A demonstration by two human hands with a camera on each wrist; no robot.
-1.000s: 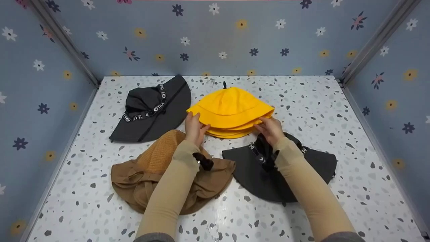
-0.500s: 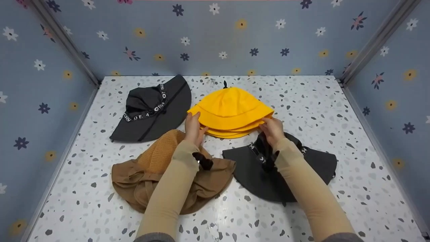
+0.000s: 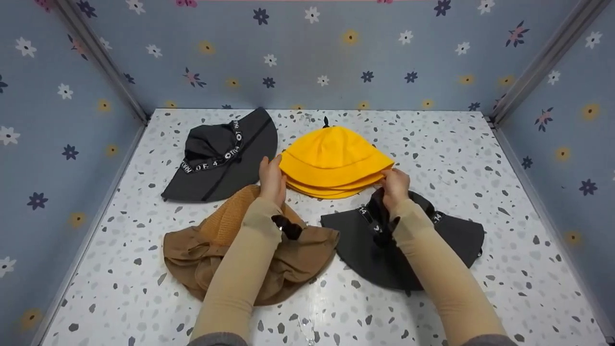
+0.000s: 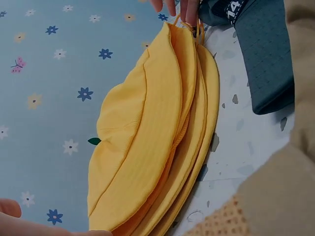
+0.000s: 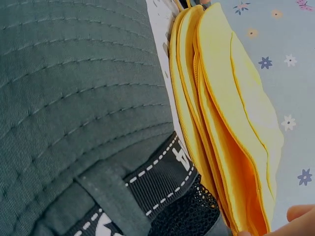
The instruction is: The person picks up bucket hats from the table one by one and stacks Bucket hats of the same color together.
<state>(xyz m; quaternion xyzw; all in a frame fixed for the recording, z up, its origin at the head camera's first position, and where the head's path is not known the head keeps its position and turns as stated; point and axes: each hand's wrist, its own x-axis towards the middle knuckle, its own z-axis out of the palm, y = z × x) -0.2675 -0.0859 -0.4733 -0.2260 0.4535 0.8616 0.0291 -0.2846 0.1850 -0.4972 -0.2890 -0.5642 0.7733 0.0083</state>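
Note:
Several yellow bucket hats (image 3: 336,156) lie nested in a stack at the middle of the table, a small dark tab standing at the top. In the left wrist view, their brims (image 4: 157,123) show as separate layers. My left hand (image 3: 273,181) is at the left end of the stack, fingers fairly straight, fingertips right at the brim edge. At the right end, my right hand (image 3: 396,186) pinches the brim edges between fingers and thumb. Its fingers (image 4: 189,12) also show at the brim ends in the left wrist view.
A black wide-brimmed hat (image 3: 250,166) with a lettered band lies back left. Under my left forearm is a brown hat (image 3: 187,259) with a knitted crown. Another black hat (image 3: 360,250) lies beneath my right forearm. Blue flowered walls (image 3: 307,53) surround the speckled tabletop (image 3: 447,144).
My left fingers have slid outward from over the brim to its left edge, and the stack's left end sits slightly further right. My right hand has turned a little at the brim.

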